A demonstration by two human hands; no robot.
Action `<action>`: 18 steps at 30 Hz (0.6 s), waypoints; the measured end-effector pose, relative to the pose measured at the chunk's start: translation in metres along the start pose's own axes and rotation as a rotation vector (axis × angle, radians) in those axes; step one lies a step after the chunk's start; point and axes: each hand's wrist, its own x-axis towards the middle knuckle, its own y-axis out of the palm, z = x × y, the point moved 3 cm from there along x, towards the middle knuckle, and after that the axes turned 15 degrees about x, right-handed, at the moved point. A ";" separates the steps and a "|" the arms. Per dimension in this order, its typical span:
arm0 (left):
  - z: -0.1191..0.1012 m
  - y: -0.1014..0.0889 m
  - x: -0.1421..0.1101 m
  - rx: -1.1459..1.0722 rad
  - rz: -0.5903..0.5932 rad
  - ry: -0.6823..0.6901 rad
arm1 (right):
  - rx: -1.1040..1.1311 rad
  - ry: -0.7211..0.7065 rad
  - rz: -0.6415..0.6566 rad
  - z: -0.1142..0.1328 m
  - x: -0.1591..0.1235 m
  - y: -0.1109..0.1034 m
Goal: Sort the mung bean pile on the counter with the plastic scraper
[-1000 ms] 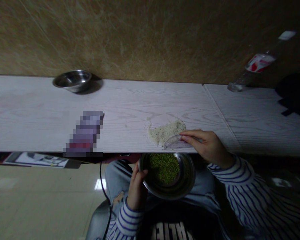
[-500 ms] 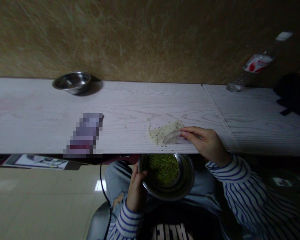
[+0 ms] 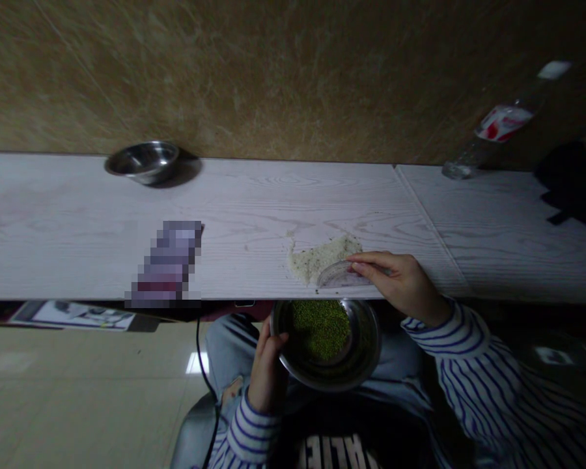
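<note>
My left hand grips the rim of a steel bowl just below the table's front edge, its thumb over the rim. Green beans, which look like mung beans, lie in the bowl. Between the thumb and fingers of my right hand is a clear plastic protractor, its curved edge towards the left. The protractor stands at the near side of a spread pile of rice with small dark specks in it. A few dark grains lie near the table edge, above the bowl.
A second steel bowl stands at the back left by the wall. A pixelated flat object lies left of the rice. At the back right stands a clear bottle with a red and white label, and a dark object beside it.
My right hand and the protractor have shifted only slightly at the near side of the rice. Some dark grains by the table edge have changed place. The left hand and bowl stay put.
</note>
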 end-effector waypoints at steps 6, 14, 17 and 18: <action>0.000 0.002 0.000 -0.017 -0.008 -0.022 | 0.020 0.032 -0.068 -0.006 -0.005 -0.011; 0.002 0.001 0.000 0.010 -0.018 -0.024 | 0.035 0.037 -0.048 -0.007 -0.005 -0.006; 0.002 0.001 0.000 -0.003 0.009 -0.014 | 0.026 0.045 -0.067 -0.006 -0.008 -0.008; 0.003 0.001 0.000 -0.008 0.011 -0.016 | 0.015 0.049 -0.084 -0.006 -0.010 -0.009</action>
